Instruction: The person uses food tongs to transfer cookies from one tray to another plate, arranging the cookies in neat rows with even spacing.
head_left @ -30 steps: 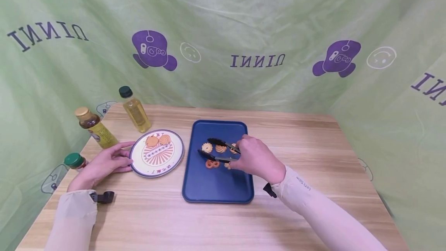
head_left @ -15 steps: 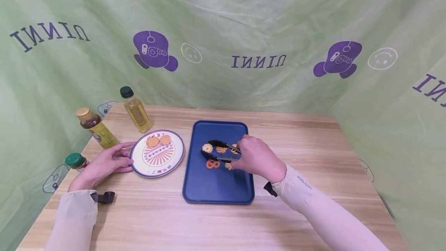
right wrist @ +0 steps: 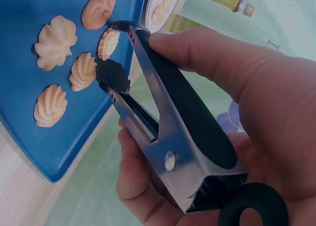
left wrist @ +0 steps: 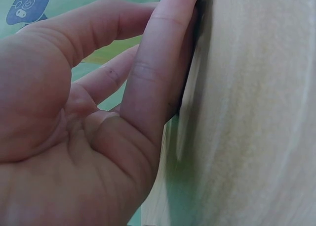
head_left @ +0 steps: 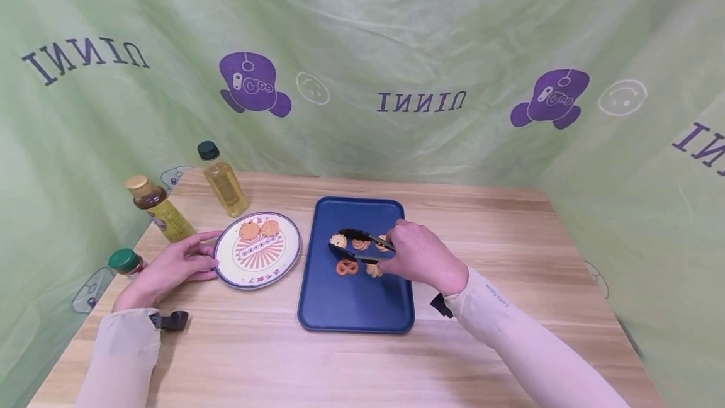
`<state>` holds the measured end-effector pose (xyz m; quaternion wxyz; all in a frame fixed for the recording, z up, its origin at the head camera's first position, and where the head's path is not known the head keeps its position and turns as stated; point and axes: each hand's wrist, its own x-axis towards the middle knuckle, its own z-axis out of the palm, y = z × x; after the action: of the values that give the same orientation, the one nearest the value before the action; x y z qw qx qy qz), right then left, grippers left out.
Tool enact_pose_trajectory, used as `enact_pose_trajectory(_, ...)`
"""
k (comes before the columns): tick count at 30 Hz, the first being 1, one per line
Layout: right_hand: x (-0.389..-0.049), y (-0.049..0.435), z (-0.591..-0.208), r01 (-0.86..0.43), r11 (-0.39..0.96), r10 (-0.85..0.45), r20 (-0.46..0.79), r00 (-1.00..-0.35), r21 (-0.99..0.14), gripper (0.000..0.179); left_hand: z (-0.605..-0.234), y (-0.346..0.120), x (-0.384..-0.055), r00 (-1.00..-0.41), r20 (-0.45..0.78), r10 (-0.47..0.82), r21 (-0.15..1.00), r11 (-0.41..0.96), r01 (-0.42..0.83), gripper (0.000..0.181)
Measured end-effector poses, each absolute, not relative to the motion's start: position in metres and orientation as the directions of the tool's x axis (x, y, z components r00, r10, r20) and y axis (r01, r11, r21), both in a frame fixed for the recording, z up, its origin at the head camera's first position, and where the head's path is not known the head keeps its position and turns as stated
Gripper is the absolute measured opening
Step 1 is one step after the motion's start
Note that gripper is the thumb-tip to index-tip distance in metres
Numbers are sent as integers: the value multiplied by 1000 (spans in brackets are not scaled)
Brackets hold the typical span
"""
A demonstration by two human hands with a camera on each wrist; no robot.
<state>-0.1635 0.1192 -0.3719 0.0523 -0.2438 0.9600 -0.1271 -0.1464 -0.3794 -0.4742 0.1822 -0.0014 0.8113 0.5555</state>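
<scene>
My right hand (head_left: 425, 257) grips black-and-metal tongs (right wrist: 182, 102) over a blue tray (head_left: 351, 307). Their black tips stand on either side of a round, ridged-edge cookie (right wrist: 108, 44) and overlap it in the head view. Beside it on the tray lie a swirl cookie (right wrist: 83, 71), another swirl cookie (right wrist: 51, 106), a pale flower-shaped cookie (right wrist: 55, 42) and a brown pretzel (head_left: 347, 267). To the left, my left hand (head_left: 175, 267) holds the left rim of a white patterned plate (head_left: 229, 269), thumb and fingers at its edge. Two cookies (head_left: 259, 230) rest on this plate.
Behind the plate stands a green-capped bottle of yellow liquid (head_left: 223, 184). A gold-capped bottle with a yellow label (head_left: 164, 213) and a green-lidded jar (head_left: 126, 261) are near my left hand. A green curtain (head_left: 362, 150) hangs beyond the wooden table (head_left: 481, 219).
The lower tip of the tongs has moved inward, so the tongs have narrowed around the round cookie. The pretzel shows more fully. My left hand stays at the plate's rim.
</scene>
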Motion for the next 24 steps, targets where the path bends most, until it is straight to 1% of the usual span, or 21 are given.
enact_pose_trajectory(6, -165, 119, -373, -437, 854, -470, -58, -881, -282, 29, -475, -380, -146, -934, -282, 219, 907, 378, -186, 80)
enact_pose_trajectory(15, -165, 117, -376, -429, 858, -461, -55, -886, -281, 31, -477, -380, -147, -933, -289, 215, 911, 362, -198, 79)
enact_pose_trajectory(19, -165, 117, -378, -419, 858, -454, -57, -889, -299, 31, -476, -379, -147, -933, -292, 209, 909, 363, -203, 79)
enact_pose_trajectory(24, -165, 115, -379, -412, 849, -449, -40, -893, -330, 35, -475, -378, -147, -934, -291, 209, 911, 360, -203, 79)
